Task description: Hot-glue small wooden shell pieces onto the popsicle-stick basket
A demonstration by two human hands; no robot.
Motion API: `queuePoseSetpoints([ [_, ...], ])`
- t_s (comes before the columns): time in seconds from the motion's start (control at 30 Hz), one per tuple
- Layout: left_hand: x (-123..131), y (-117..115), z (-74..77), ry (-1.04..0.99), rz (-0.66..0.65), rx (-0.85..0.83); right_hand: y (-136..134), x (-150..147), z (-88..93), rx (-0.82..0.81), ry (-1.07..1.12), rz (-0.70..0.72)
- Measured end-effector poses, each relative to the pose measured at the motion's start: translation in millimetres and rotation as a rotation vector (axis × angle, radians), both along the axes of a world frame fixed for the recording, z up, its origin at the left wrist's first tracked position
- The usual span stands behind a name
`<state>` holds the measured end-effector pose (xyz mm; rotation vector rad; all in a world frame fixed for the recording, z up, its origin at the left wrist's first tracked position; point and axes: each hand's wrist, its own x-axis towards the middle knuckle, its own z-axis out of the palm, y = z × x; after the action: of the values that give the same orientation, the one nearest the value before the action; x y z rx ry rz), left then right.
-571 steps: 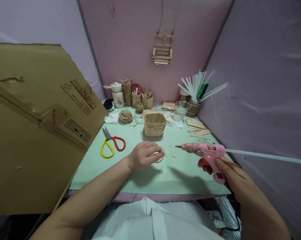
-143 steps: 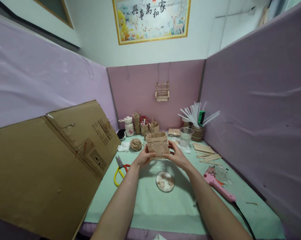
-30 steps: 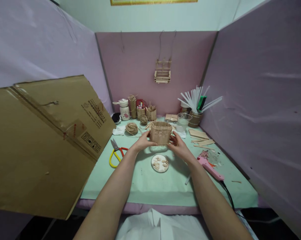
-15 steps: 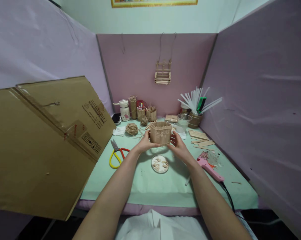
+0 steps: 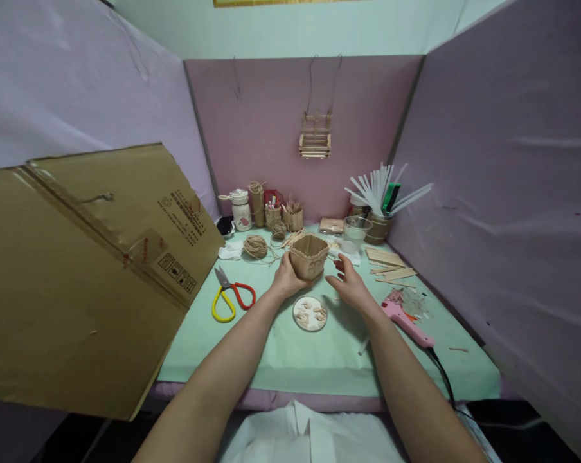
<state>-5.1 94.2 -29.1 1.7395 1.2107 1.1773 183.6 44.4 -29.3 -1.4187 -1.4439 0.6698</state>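
My left hand (image 5: 285, 278) holds a small box of wooden craft sticks (image 5: 310, 254) above the green table top (image 5: 281, 350), gripping its left side and bottom. My right hand (image 5: 349, 283) hovers just right of the box with fingers spread, touching nothing. Below both hands lies a small round dish (image 5: 310, 313) with several pale pieces in it.
Yellow-and-red scissors (image 5: 230, 298) lie left of the dish, a pink glue gun (image 5: 408, 324) with its cord lies right. Twine ball (image 5: 256, 245), jars, a plastic cup (image 5: 357, 229), glue sticks and loose wooden sticks (image 5: 385, 258) line the back. A big cardboard sheet (image 5: 78, 270) leans at left.
My right hand has let go of the stick box and opened beside it. The left hand alone now holds the box, turned a little.
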Motion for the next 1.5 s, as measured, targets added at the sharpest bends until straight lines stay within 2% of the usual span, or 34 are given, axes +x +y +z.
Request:
queuePoseSetpoints([
  [0.17, 4.1, -4.6, -0.5, 0.069, 0.067, -0.002, 1.3, 2.7, -3.2, 0.032, 0.007, -0.007],
  [0.43, 6.8, -7.0, 1.2, 0.068, 0.070, 0.001, 3.2, 3.2, -9.2, 0.056, -0.012, -0.011],
  [0.63, 4.6, -7.6, 2.7, 0.079, 0.045, -0.001, -4.3, 2.7, -1.4, 0.044, -0.058, -0.005],
  [0.77, -11.3, -4.6, 12.9, 0.180, 0.031, 0.006, -6.0, 3.2, 4.1, 0.087, -0.064, -0.020],
  [0.87, -25.9, -6.7, 25.5, 0.322, 0.135, -0.007, -7.9, 4.3, 9.9, 0.131, -0.119, -0.064],
  [0.93, -32.0, -14.2, 33.1, 0.367, 0.265, 0.064, -13.5, 4.2, 16.0, 0.163, -0.197, -0.090],
  [0.97, -33.4, -20.0, 35.8, 0.361, 0.280, 0.118, -17.9, 3.7, 19.4, 0.177, -0.238, -0.086],
  [1.03, -32.9, -33.9, 38.4, 0.322, 0.203, 0.218, -28.8, 1.6, 25.7, 0.197, -0.298, -0.037],
  [1.1, -29.2, -48.1, 37.2, 0.324, 0.047, 0.265, -39.3, -0.8, 29.6, 0.207, -0.324, 0.025],
  [1.23, -19.5, -65.6, 30.3, 0.504, -0.211, 0.208, -47.3, -1.1, 26.4, 0.233, -0.295, 0.012],
  [1.5, -5.3, -78.2, 29.8, 0.728, -0.338, 0.210, -43.9, 3.0, 13.2, 0.211, -0.237, -0.038],
])
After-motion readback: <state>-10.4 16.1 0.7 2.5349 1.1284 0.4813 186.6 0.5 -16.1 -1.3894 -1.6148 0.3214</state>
